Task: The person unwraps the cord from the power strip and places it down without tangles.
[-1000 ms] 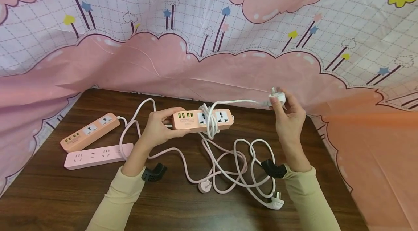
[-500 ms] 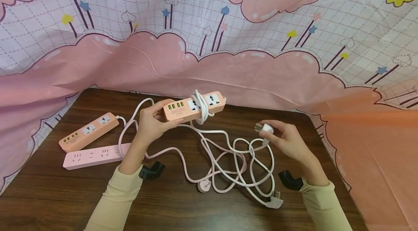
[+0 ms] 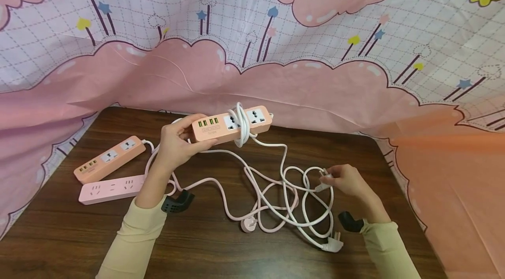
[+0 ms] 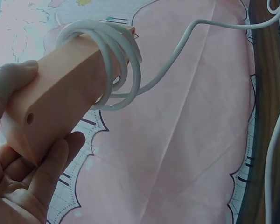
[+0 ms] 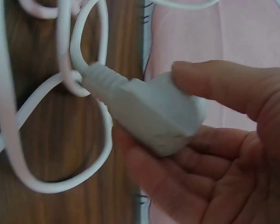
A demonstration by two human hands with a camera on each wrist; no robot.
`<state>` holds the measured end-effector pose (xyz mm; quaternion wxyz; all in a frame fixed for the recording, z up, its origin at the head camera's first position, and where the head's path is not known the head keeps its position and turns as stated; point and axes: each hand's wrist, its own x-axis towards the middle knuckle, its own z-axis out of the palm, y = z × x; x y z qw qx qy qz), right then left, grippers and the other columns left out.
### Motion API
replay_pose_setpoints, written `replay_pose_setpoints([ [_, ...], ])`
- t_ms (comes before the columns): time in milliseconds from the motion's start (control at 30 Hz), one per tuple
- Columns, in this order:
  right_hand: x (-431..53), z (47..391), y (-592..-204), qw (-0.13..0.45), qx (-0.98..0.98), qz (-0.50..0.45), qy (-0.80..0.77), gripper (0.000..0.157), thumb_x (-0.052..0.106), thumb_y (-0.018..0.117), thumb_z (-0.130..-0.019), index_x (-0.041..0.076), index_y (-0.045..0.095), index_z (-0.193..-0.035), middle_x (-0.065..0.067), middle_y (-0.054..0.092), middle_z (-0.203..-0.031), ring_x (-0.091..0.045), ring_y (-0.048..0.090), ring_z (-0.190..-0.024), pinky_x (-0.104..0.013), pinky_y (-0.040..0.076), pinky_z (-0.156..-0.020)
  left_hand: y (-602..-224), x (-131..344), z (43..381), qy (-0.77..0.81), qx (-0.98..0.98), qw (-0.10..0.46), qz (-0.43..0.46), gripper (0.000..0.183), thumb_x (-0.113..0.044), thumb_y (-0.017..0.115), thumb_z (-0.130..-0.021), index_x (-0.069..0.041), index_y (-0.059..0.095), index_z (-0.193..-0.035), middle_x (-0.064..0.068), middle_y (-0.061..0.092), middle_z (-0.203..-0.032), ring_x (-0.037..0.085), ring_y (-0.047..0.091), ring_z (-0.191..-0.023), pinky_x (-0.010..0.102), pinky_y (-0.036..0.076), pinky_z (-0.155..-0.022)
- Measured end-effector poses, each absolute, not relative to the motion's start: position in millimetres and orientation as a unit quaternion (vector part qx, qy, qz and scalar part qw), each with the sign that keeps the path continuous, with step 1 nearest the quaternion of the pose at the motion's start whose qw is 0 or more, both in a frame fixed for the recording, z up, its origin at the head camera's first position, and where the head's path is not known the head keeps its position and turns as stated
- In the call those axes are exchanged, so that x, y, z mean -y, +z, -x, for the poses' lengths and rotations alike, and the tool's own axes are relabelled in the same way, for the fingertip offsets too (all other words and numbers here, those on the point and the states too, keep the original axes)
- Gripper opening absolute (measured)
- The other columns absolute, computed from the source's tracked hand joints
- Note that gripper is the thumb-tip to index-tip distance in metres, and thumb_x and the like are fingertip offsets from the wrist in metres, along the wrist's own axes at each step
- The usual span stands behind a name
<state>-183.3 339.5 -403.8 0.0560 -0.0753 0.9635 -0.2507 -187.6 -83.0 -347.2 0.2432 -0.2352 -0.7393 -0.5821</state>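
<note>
My left hand (image 3: 173,145) grips one end of a peach power strip (image 3: 211,130), thumb below and fingers above in the head view, held up over the table. White cord (image 3: 242,127) loops several times around the strip between its sockets, seen from another side in the left wrist view. From those loops the cord runs down to a white plug (image 5: 154,112), which my right hand (image 3: 349,180) pinches between thumb and fingers at the right. The plug's prongs point up and away in the head view, low over tangled cords (image 3: 292,222).
A second peach power strip (image 3: 110,158) and a pink power strip (image 3: 112,189) lie at the left of the dark wooden table (image 3: 205,248). A pale pink plug (image 3: 248,224) and another white plug (image 3: 334,243) lie near the tangle. A patterned cloth (image 3: 307,90) hangs behind.
My right hand has lowered the plug from high at the right down towards the tangled cords. My left hand has lifted the wrapped power strip slightly up and to the left, tilting it.
</note>
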Motion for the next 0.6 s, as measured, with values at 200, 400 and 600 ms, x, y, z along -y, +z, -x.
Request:
replay_pose_setpoints([
  [200,-353,186,-416,0.116,-0.96,0.047,-0.251,0.027,0.023,0.071,-0.083,-0.003,0.071,-0.09,-0.009,0.068,-0.08,-0.017,0.056,-0.072,-0.033,0.047,-0.063,-342,81,185,-0.597,0.727,0.232,0.247,0.049,0.014,0.08,-0.06,0.015,0.061,-0.105,0.026,0.063,-0.089,0.001,0.054,-0.066,0.012,0.046,-0.055],
  [400,-358,187,-428,0.106,-0.961,0.046,-0.253,0.022,0.016,0.071,-0.081,-0.005,0.07,-0.083,-0.01,0.066,-0.074,-0.016,0.053,-0.067,-0.031,0.045,-0.06,-338,81,181,-0.598,0.725,0.23,0.255,0.051,0.016,0.08,-0.059,0.017,0.06,-0.106,0.026,0.063,-0.09,0.0,0.053,-0.065,0.012,0.045,-0.053],
  [600,-353,189,-431,0.107,-0.959,0.021,-0.262,0.017,0.011,0.069,-0.081,-0.006,0.071,-0.082,-0.009,0.066,-0.07,-0.015,0.053,-0.063,-0.03,0.046,-0.057,-346,83,187,-0.59,0.726,0.24,0.259,0.053,0.015,0.081,-0.057,0.015,0.061,-0.106,0.025,0.064,-0.091,0.002,0.053,-0.067,0.013,0.045,-0.053],
])
